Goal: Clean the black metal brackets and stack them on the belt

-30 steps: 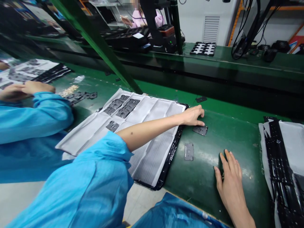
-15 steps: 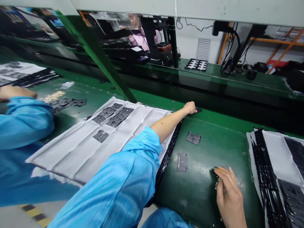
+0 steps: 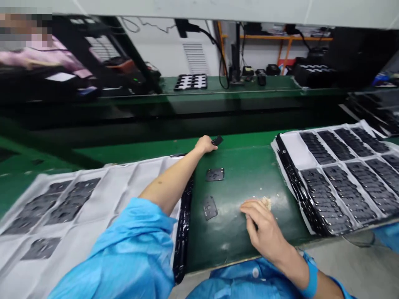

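Observation:
My left hand (image 3: 205, 144) reaches to the far side of the green workbench (image 3: 237, 238), closed on the edge of a small black flat plate (image 3: 217, 140). Below it, a dark plate (image 3: 215, 174) and a grey plate (image 3: 210, 208) lie flat on the bench. My right hand (image 3: 263, 222) hovers low over the bench beside a small heap of tiny beige pieces (image 3: 266, 202). Its fingers are bent, with thumb and forefinger drawn together; anything between the tips is hidden.
To the left lies a white compartment tray (image 3: 137, 174) with several dark plates. Right of the bench's middle, another white tray (image 3: 293, 149) on a black-edged stack holds rows of dark plates. Behind a dark gap, a rear bench bears a black-and-white tray (image 3: 190, 82). A person in pink (image 3: 62, 58) is beyond.
My view has swung to the right, bringing the right-hand tray fully into sight. The black plate in my left hand shows more clearly. The beige heap beside my right hand is now more exposed.

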The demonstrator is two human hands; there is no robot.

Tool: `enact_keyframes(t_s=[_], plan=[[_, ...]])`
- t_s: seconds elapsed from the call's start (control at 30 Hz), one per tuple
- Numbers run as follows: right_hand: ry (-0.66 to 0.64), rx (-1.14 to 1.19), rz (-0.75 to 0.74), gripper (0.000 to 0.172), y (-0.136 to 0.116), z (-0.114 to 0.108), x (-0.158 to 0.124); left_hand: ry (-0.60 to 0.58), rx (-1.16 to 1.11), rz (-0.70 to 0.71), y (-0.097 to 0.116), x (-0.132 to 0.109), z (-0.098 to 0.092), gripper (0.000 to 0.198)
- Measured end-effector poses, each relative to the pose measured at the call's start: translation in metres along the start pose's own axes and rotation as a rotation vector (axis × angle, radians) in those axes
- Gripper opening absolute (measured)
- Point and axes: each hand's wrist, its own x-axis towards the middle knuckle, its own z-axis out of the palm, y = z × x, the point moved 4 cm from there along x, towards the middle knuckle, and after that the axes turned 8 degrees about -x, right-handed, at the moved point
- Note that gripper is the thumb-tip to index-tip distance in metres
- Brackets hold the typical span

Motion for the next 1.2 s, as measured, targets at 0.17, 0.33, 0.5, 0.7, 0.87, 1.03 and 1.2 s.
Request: enact_keyframes(t_s=[0.17, 0.33, 0.5, 0.7, 0.87, 1.03, 1.2], plan=[[0.057, 0.126, 0.22, 0.029, 0.01, -0.012, -0.015, 0.026, 0.058, 0.19, 0.043, -0.047, 0.008, 0.003], [0.094, 0.659, 0.558, 0.042, 0.032, -0.014, -0.014, -0.047, 0.125, 0.863, 0.086, -0.174, 0.028, 0.021], [0.018, 0.896, 0.608, 0.047, 0.03, -0.001, -0.004, 0.091, 0.273, 1.095, 0.077, -0.246, 0.036, 0.03], [0.067, 0.849, 0.637, 0.054, 0.039, 0.006, 0.006, 0.137, 0.304, 1.056, 0.065, -0.246, 0.052, 0.031], [0.087, 0.807, 0.665, 0.052, 0.05, -0.011, 0.005, 0.075, 0.168, 0.968, 0.06, -0.267, 0.07, 0.029], [0.248, 0.661, 0.671, 0.039, 0.048, -0.043, -0.006, 0.075, 0.203, 0.627, 0.028, -0.292, 0.121, 0.09], [0.29, 0.613, 0.613, 0.031, 0.036, -0.043, -0.01, 0.014, 0.274, 0.559, 0.046, -0.301, 0.185, 0.09]])
